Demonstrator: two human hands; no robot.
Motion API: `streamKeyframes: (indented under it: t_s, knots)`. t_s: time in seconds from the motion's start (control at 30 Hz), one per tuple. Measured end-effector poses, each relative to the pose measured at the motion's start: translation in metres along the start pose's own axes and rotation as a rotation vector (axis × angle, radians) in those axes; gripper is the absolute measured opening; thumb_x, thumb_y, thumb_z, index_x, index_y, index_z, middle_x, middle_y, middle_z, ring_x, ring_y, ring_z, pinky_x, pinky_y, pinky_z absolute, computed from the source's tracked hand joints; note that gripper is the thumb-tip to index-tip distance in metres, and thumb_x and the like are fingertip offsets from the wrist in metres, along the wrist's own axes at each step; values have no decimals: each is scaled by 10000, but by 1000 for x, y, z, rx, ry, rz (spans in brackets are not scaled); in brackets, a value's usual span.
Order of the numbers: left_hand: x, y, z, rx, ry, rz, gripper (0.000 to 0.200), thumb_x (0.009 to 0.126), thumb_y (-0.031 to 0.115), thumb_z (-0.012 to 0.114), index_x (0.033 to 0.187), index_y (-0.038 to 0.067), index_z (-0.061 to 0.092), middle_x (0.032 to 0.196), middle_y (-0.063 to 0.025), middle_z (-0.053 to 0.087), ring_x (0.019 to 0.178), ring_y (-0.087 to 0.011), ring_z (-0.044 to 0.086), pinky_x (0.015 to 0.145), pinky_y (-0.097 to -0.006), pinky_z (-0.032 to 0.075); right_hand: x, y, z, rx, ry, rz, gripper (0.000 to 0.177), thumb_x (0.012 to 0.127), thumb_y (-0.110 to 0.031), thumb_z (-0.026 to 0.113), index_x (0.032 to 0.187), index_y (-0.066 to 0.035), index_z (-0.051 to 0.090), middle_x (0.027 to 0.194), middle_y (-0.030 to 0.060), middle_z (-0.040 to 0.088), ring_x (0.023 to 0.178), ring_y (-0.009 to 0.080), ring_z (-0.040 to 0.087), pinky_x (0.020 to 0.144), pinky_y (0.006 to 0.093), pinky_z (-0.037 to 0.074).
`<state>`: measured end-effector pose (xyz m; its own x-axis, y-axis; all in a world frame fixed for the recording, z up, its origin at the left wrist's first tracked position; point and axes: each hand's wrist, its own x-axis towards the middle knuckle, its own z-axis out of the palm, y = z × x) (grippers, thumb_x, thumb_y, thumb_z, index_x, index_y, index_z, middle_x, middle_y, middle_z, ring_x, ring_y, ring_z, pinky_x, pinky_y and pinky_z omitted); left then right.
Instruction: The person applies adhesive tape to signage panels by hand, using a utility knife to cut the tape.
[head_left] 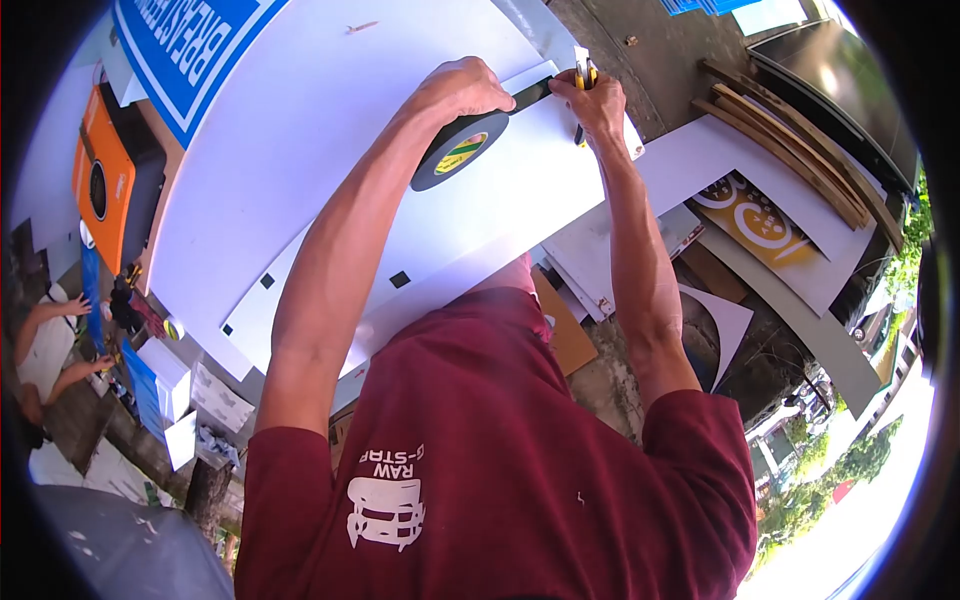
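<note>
My left hand (pixel 465 88) is closed at the upper edge of a large black tape roll (pixel 432 172) with a yellow-green label. A short black strip (pixel 530 95) runs from there to my right hand (pixel 600 104). Those right fingers pinch the strip's end and also hold a yellow and black cutter knife (pixel 584 76), its pale tip pointing up. Under both hands lies a long white panel (pixel 480 215). Two small black squares (pixel 400 279) (pixel 267 281) and a smaller dark mark sit on its lower left part.
The panel rests on a wide white table (pixel 260 150). A blue sign (pixel 190 50) lies at the upper left, beside an orange-faced box (pixel 105 180). Wooden strips (pixel 790 140) and a yellow printed board (pixel 755 220) are at right. Another person (pixel 50 345) is at far left.
</note>
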<state>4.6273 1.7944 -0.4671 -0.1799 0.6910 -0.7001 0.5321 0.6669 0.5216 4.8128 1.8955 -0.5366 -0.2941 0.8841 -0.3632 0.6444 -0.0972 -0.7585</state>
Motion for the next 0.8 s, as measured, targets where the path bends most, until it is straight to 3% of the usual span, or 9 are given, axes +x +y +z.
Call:
streamKeyframes:
  t_s: [0.23, 0.53, 0.63, 0.73, 0.8]
  knots:
    - [24, 11, -5, 194, 37, -21, 339, 788, 294, 711, 1036, 73, 779, 912, -142, 743, 740, -221, 701, 717, -369, 553, 19, -1, 9, -122, 39, 33, 228, 705, -255, 843, 874, -110, 791, 821, 70, 745, 752, 187, 696, 762, 364, 556]
    - [36, 12, -11, 198, -21, -52, 328, 780, 330, 731, 991, 84, 785, 883, -135, 737, 766, -222, 689, 733, -367, 532, 25, -1, 14, -176, 42, 61, 222, 713, -276, 845, 871, -130, 792, 821, 111, 746, 735, 240, 707, 713, 405, 557]
    - [37, 12, -14, 167, -39, -42, 406, 747, 308, 744, 1000, -9, 745, 940, -186, 739, 834, -289, 723, 768, -395, 559, 25, -2, 15, -201, 69, 43, 200, 716, -241, 831, 860, -107, 795, 785, 95, 740, 701, 215, 704, 724, 377, 563]
    - [42, 11, -9, 207, -8, -66, 315, 794, 306, 717, 1006, 83, 784, 890, -127, 740, 747, -214, 683, 724, -374, 534, 26, 0, 18, -238, 102, 35, 212, 711, -246, 835, 872, -115, 799, 787, 104, 741, 697, 218, 703, 723, 381, 563]
    - [45, 10, -6, 201, 1, -62, 310, 796, 296, 716, 1012, 85, 784, 882, -123, 741, 735, -212, 681, 720, -376, 534, 26, 1, 19, -236, 118, 43, 197, 705, -248, 838, 856, -126, 802, 773, 99, 739, 703, 220, 706, 721, 380, 562]
